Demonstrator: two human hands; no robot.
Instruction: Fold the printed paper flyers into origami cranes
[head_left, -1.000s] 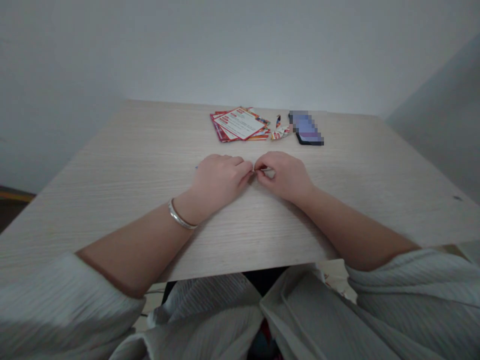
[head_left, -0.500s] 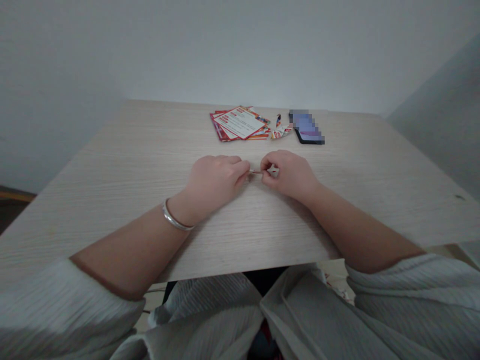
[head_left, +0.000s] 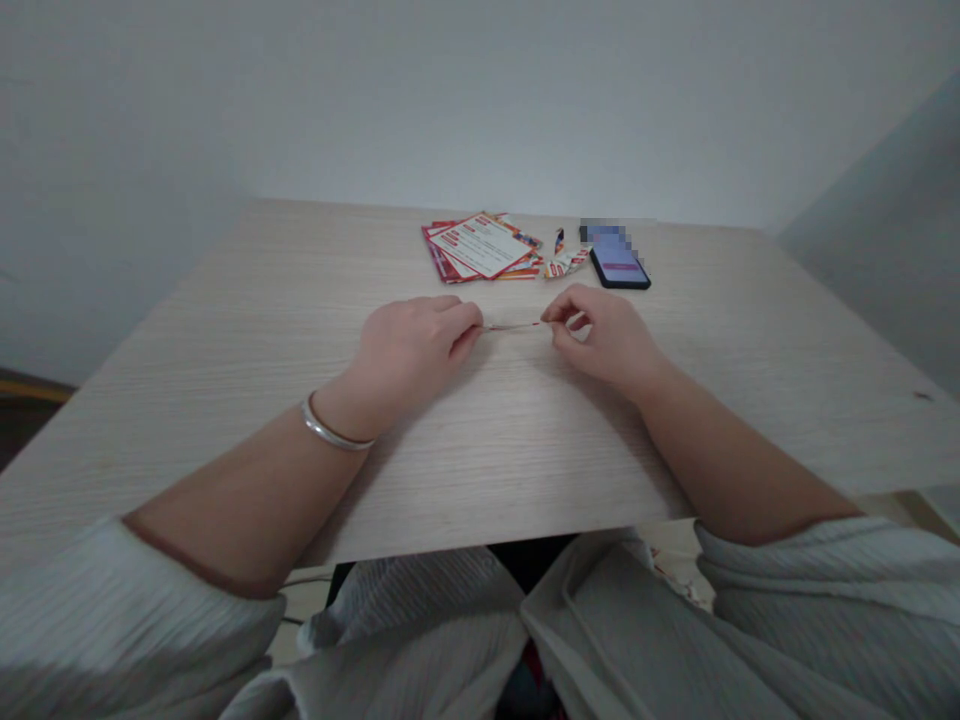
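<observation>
A thin, pale strip with reddish marks (head_left: 514, 326), likely paper and seen nearly edge-on, stretches between my two hands just above the table. My left hand (head_left: 420, 340), with a silver bangle at its wrist, is closed and pinches the strip's left end. On the other side my right hand (head_left: 604, 335) pinches the right end between thumb and forefinger. Parts of the strip under the fingers are hidden.
A pile of red and white printed cards (head_left: 484, 248) lies at the back of the table (head_left: 495, 450). Beside it are a crumpled printed paper scrap (head_left: 566, 263), a small dark scrap (head_left: 559, 241) and a phone (head_left: 621, 262). A wall rises behind.
My hands have moved apart, the left one to the left and the right one to the right and slightly away from me. More of the strip shows between them.
</observation>
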